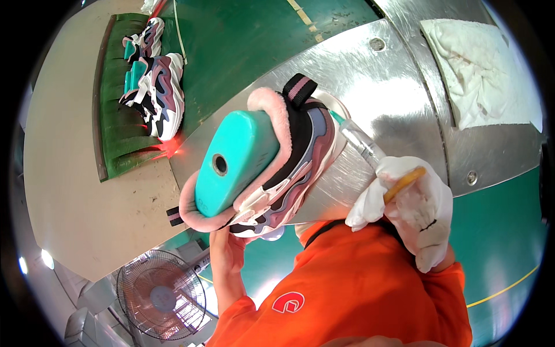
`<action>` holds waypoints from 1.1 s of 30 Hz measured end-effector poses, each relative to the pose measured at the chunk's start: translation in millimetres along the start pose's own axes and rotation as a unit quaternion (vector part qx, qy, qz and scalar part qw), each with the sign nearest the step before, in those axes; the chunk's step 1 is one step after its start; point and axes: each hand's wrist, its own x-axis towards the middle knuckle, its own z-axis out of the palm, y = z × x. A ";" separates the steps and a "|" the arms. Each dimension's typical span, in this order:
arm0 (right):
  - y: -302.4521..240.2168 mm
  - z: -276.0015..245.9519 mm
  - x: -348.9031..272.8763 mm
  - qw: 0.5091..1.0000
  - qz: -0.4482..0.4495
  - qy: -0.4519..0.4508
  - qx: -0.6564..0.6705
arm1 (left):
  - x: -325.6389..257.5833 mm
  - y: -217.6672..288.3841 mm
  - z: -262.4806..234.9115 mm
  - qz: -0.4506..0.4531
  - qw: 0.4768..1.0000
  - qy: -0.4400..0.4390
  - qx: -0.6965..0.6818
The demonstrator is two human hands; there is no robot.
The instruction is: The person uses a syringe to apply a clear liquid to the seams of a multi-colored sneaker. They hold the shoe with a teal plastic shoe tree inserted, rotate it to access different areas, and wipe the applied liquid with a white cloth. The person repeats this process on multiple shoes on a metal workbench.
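Observation:
In front of me a chunky sneaker (289,168) in pink, purple, black and white is tilted, with a teal shoe last (237,156) filling its fluffy pink collar. My left hand (227,246) supports it from below; its fingers are mostly hidden behind the shoe. In a white glove, my right hand (417,214) is closed around a clear-barrelled syringe (362,143). The syringe's teal tip reaches the shoe's sole edge near the heel or toe side, which I cannot tell. A short yellow-orange stick-like piece (404,184) shows at the gloved fingers.
Further sneakers (165,95) on teal lasts lie on a green padded mat (118,98) at the left, with red light beside them. A crumpled white cloth (483,75) rests on the metal table (370,75). A standing fan (162,298) is at the lower left.

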 end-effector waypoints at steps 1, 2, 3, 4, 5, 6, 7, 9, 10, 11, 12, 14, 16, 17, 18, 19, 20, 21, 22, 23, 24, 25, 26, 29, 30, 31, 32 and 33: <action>-0.6 1.8 -0.8 1.000 0.011 0.012 0.003 | -1.1 0.4 2.5 -0.001 1.000 0.001 -0.001; -3.5 3.3 -0.4 0.999 0.026 0.022 0.003 | -1.4 0.8 5.0 -0.001 1.000 0.000 -0.002; -7.3 5.0 0.1 0.999 0.042 0.032 0.003 | -1.9 0.8 7.2 -0.001 1.000 0.000 0.000; -11.5 7.2 0.8 0.998 0.057 0.042 0.002 | -2.5 0.8 9.2 -0.001 1.000 0.000 0.002; -16.0 9.1 1.6 0.996 0.072 0.051 0.002 | -3.2 0.5 11.5 0.000 1.000 0.001 0.003; -20.0 11.9 2.4 0.994 0.087 0.060 0.001 | -3.9 0.9 13.1 0.004 1.000 -0.010 0.004; -23.5 17.6 2.8 0.991 0.100 0.085 -0.004 | -4.9 1.6 14.2 0.008 1.000 -0.022 0.006; -29.0 27.2 5.3 0.985 0.121 0.125 -0.012 | -6.6 3.8 16.0 0.012 0.999 -0.038 0.003; -31.0 28.7 7.8 0.982 0.129 0.136 -0.015 | -7.6 5.0 16.6 0.012 0.999 -0.042 0.000; -31.7 27.5 7.7 0.981 0.134 0.137 -0.017 | -7.6 4.6 17.0 0.010 0.999 -0.048 -0.003; -33.3 27.6 7.9 0.979 0.140 0.147 -0.026 | -7.0 4.5 17.5 0.006 0.999 -0.049 0.002; -37.7 33.2 10.6 0.970 0.157 0.175 -0.052 | -6.8 4.1 18.5 -0.003 0.999 -0.051 0.013; -41.7 39.3 14.7 0.962 0.180 0.194 -0.070 | -9.5 5.1 26.1 -0.002 0.998 -0.056 0.010; -43.8 40.3 15.8 0.958 0.191 0.201 -0.077 | -11.5 5.9 29.7 -0.002 0.998 -0.058 0.009; -45.1 42.2 17.3 0.955 0.198 0.205 -0.084 | -13.5 5.9 31.4 -0.006 0.998 -0.064 0.007; -46.1 44.8 19.7 0.952 0.205 0.208 -0.092 | -15.7 5.7 32.3 -0.011 0.998 -0.069 0.005; -47.6 46.9 21.3 0.950 0.211 0.208 -0.099 | -17.7 5.2 32.6 -0.015 0.997 -0.074 0.002; -48.5 48.1 23.0 0.948 0.218 0.206 -0.108 | -19.6 4.5 32.6 -0.021 0.996 -0.082 0.001; -50.6 49.6 24.6 0.946 0.222 0.207 -0.114 | -20.6 4.2 33.3 -0.028 0.995 -0.091 0.001; -52.7 51.4 25.8 0.944 0.228 0.207 -0.118 | -22.7 2.8 33.4 -0.033 0.995 -0.099 -0.001; -53.9 52.5 26.5 0.942 0.234 0.205 -0.124 | -24.8 1.4 32.5 -0.044 0.993 -0.105 -0.003; -55.3 53.8 27.5 0.941 0.238 0.204 -0.131 | -26.8 0.4 33.3 -0.049 0.992 -0.114 0.000; -56.1 54.6 29.1 0.939 0.243 0.201 -0.134 | -30.7 0.0 34.2 -0.053 0.991 -0.120 0.003; -57.0 58.7 33.1 0.936 0.257 0.192 -0.145 | -36.9 -5.0 27.8 -0.077 0.985 -0.157 -0.011; -56.8 60.0 32.9 0.936 0.258 0.187 -0.153 | -37.7 -7.6 27.1 -0.082 0.983 -0.166 -0.019; -57.4 61.1 32.7 0.935 0.260 0.181 -0.160 | -38.5 -9.8 26.9 -0.088 0.980 -0.174 -0.028; -58.4 63.7 33.9 0.931 0.266 0.186 -0.167 | -39.9 -11.7 27.6 -0.093 0.978 -0.182 -0.040; -59.2 65.4 34.8 0.928 0.271 0.188 -0.174 | -41.8 -12.7 30.0 -0.095 0.978 -0.179 -0.037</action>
